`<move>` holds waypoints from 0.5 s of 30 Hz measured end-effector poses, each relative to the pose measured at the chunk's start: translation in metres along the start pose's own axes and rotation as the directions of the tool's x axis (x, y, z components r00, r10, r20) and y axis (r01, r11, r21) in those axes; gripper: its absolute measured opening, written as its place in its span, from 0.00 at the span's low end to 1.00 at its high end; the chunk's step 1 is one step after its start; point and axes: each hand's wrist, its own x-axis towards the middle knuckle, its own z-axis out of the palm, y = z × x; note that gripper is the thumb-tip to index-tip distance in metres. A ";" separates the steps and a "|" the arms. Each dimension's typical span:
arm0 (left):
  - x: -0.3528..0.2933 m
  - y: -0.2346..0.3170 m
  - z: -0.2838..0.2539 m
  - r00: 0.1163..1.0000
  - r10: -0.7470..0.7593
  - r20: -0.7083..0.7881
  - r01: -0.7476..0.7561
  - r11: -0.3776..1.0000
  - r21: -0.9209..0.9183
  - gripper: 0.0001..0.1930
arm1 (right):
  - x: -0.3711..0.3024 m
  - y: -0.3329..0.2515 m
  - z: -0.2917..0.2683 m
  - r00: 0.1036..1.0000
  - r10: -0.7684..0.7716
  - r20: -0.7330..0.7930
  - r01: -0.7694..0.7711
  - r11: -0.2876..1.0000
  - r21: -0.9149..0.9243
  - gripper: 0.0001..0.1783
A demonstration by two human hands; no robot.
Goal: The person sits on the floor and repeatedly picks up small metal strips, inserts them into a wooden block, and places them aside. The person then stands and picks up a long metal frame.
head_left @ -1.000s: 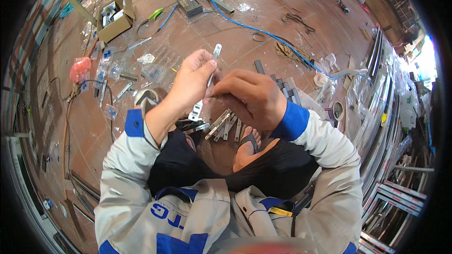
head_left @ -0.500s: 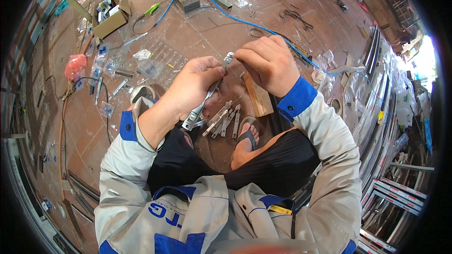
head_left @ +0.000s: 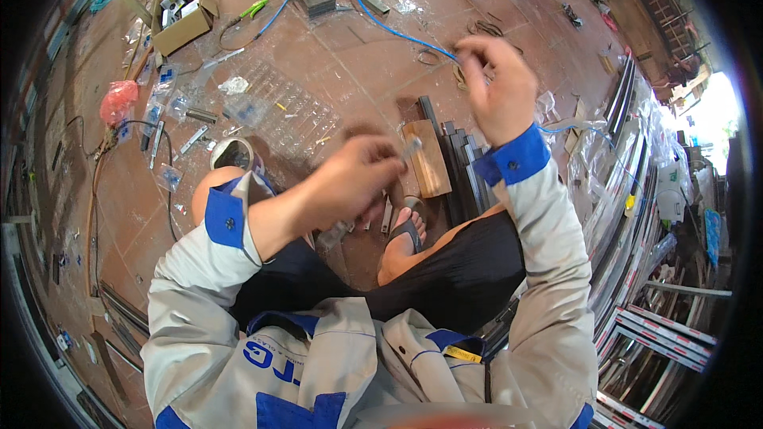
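Observation:
A slim silver metal strip, seemingly a hinge arm [head_left: 412,145], is held slantwise in my left hand [head_left: 354,179], which is closed round its middle and blurred by motion. My right hand [head_left: 507,91] is raised to the right, apart from the strip, with fingers curled toward the thumb. Whatever its fingers may hold cannot be made out. Between the hands stands a wooden block [head_left: 427,163], beside several dark metal bars [head_left: 461,167]. More metal strips [head_left: 387,214] lie on the floor by my sandalled foot [head_left: 407,230], mostly hidden behind my left hand.
A roll of tape [head_left: 232,152] sits near my left knee. An open cardboard box [head_left: 187,30] and a red plastic bag [head_left: 125,102] are farther left. A blue hose [head_left: 377,17] crosses the tiled floor. Long wrapped profiles [head_left: 624,159] line the right side.
My right hand has moved up and right, away from the metal strip. My left hand, still holding the strip, has shifted lower and slightly right. The dark bars beside the block are now more exposed.

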 end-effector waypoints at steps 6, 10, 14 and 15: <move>0.008 0.003 -0.024 0.968 0.179 -0.176 -0.195 0.978 -0.075 0.08 | -0.030 -0.032 0.016 0.957 -0.108 0.269 0.078 0.990 0.122 0.08; 0.009 0.005 -0.013 0.954 0.207 -0.215 -0.215 0.977 -0.010 0.08 | -0.041 -0.028 0.027 0.944 -0.123 0.305 0.074 0.983 0.168 0.10; 0.012 0.002 -0.013 0.939 0.228 -0.257 -0.223 0.974 0.051 0.07 | -0.040 -0.031 0.024 0.930 -0.148 0.337 0.088 0.978 0.187 0.12; 0.012 0.002 -0.013 0.939 0.229 -0.256 -0.220 0.973 0.064 0.07 | -0.042 -0.027 0.026 0.927 -0.151 0.343 0.087 0.977 0.196 0.12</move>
